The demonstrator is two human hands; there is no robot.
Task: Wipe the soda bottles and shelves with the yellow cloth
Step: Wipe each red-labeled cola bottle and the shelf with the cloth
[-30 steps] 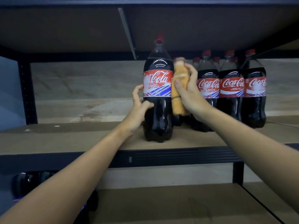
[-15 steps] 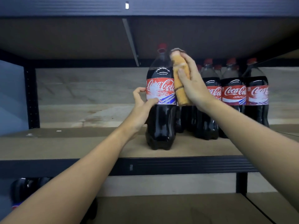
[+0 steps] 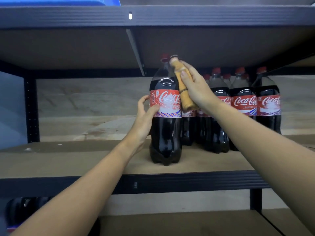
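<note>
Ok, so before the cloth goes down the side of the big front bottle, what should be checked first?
1. Front bottle upright on the shelf: ok.
2. Left hand grips its label area to steady it: ok.
3. Right hand holds the yellow cloth: ok.
4. Cloth against the bottle's upper right side: ok.
5. Red cap tight: cannot tell.
6. Gap to the back bottles for the wipe: cannot tell.

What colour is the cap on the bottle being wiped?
Red, on the front bottle's cap, seen in the head view.
</note>
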